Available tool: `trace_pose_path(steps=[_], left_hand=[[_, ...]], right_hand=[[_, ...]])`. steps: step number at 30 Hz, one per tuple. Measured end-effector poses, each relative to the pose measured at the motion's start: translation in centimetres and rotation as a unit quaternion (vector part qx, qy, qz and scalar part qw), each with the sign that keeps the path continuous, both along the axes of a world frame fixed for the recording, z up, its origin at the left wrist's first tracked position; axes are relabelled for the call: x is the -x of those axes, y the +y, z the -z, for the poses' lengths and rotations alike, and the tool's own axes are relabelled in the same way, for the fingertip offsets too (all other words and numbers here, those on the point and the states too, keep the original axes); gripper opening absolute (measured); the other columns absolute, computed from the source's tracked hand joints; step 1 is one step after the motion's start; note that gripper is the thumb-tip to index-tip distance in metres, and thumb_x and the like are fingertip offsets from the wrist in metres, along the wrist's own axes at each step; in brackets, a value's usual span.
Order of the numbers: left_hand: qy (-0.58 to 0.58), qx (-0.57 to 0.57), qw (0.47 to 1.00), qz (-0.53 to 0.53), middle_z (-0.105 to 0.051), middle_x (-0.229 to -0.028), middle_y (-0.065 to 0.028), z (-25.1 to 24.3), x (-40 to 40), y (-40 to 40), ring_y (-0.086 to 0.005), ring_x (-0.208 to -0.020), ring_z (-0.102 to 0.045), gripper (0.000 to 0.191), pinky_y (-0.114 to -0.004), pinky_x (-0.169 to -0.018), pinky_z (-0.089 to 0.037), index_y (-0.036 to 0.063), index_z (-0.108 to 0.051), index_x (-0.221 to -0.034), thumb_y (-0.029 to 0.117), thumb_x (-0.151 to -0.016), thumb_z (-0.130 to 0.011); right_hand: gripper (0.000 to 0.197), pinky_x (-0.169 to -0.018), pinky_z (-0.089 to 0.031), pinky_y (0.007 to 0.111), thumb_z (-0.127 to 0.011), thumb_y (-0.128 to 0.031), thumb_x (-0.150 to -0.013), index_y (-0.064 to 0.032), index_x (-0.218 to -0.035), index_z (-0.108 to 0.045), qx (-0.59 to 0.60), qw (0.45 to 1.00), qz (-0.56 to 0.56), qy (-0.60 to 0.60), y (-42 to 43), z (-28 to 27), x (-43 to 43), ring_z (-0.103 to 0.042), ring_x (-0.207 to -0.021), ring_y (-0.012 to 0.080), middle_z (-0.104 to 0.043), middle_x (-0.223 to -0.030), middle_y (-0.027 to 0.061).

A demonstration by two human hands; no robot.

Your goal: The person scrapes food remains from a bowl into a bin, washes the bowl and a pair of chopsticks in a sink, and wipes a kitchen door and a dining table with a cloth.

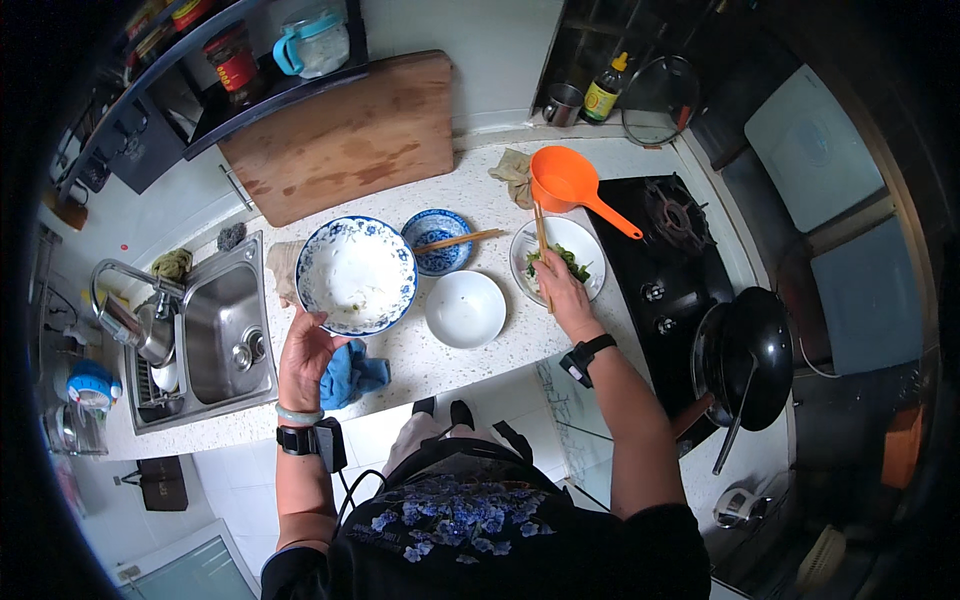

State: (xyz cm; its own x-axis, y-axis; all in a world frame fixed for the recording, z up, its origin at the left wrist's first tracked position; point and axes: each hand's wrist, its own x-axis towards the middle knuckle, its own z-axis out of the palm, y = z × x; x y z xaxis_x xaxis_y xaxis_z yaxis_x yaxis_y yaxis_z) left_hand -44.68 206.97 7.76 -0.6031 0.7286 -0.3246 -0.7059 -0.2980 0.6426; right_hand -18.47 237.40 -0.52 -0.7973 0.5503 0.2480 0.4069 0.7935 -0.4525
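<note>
My left hand (pixel 306 346) grips the lower rim of a blue-and-white patterned bowl (pixel 356 274), which has a few food scraps inside. Chopsticks (pixel 541 240) are in my right hand (pixel 562 291), over a white plate (pixel 596 259) of green leafy vegetables (pixel 570 262). Between the two hands, a plain white bowl (pixel 466 309) stands on the speckled counter. Behind it is a small blue-patterned dish (pixel 435 225) with another pair of chopsticks (pixel 461 241) resting across it. A crumpled blue cloth (pixel 354 375) lies at the counter's front edge, just right of my left wrist.
On the left is a steel sink (pixel 225 330) with a faucet. A wooden cutting board (pixel 345 135) leans at the back. An orange ladle (pixel 562 180) sits behind the plate, its handle over the black gas stove (pixel 645 262). A wok (pixel 757 360) stands on the stove's right.
</note>
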Motion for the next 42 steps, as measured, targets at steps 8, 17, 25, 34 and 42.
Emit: trace_pose_path(steps=[8, 17, 25, 34, 42], left_hand=[[-0.018, 0.008, 0.999, -0.044, -0.046, -0.124, -0.0171, 2.4, 1.7, -4.4, -0.0336, -0.108, -0.052, 0.053, -0.048, -0.078, -0.053, 0.0026, -0.037, -0.126, 0.001, -0.075, -0.053], [-0.044, -0.007, 0.997, -0.069, -0.046, -0.123, -0.0176, 3.4, 1.3, -6.6, -0.0356, -0.108, -0.051, 0.048, -0.051, -0.080, -0.052, 0.0022, -0.040, -0.122, 0.001, -0.075, -0.053], [-0.038, -0.017, 0.994, -0.099, -0.046, -0.124, -0.0170, 3.2, 0.7, -7.8, -0.0345, -0.109, -0.051, 0.049, -0.048, -0.077, -0.055, 0.0024, -0.039, -0.124, 0.001, -0.077, -0.053], [-0.064, -0.055, 0.986, -0.145, -0.043, -0.126, -0.0210, 4.0, -0.6, -12.2, -0.0391, -0.109, -0.049, 0.053, -0.049, -0.076, -0.055, -0.0015, -0.038, -0.124, -0.003, -0.074, -0.053], [-0.076, -0.078, 0.965, -0.240, -0.044, -0.124, -0.0221, 5.9, -0.6, -20.0, -0.0400, -0.110, -0.048, 0.051, -0.057, -0.086, -0.046, -0.0019, -0.040, -0.121, -0.008, -0.072, -0.050]], right_hand=[[0.034, -0.092, -0.041, 0.033, -0.044, -0.010, -0.087, -0.0042, -0.121, -0.044, 0.046, 0.986, -0.042, -0.155, -0.2, -0.4, -0.5, -0.047, -0.113, 0.0297, -0.037, -0.134, 0.0135], [0.040, -0.098, -0.037, 0.033, -0.044, -0.002, -0.083, -0.0024, -0.123, -0.044, -0.013, 0.984, -0.082, -0.155, 0.2, 0.1, -1.3, -0.040, -0.121, 0.0302, -0.033, -0.136, 0.0169], [0.038, -0.093, -0.040, 0.035, -0.045, 0.003, -0.081, -0.0026, -0.118, -0.049, -0.073, 0.990, -0.048, -0.109, -0.9, -3.0, -0.1, -0.047, -0.110, 0.0311, -0.043, -0.130, 0.0131], [0.016, -0.078, -0.048, 0.031, -0.052, -0.003, -0.084, 0.0012, -0.097, -0.061, 0.033, 0.989, -0.034, 0.139, -6.9, -7.1, 3.1, -0.061, -0.090, 0.0261, -0.063, -0.096, 0.0136], [0.015, -0.071, -0.048, 0.029, -0.052, 0.000, -0.082, 0.0019, -0.093, -0.062, 0.204, 0.964, -0.146, 0.090, -15.8, -8.6, 7.0, -0.064, -0.079, 0.0236, -0.065, -0.087, 0.0135]])
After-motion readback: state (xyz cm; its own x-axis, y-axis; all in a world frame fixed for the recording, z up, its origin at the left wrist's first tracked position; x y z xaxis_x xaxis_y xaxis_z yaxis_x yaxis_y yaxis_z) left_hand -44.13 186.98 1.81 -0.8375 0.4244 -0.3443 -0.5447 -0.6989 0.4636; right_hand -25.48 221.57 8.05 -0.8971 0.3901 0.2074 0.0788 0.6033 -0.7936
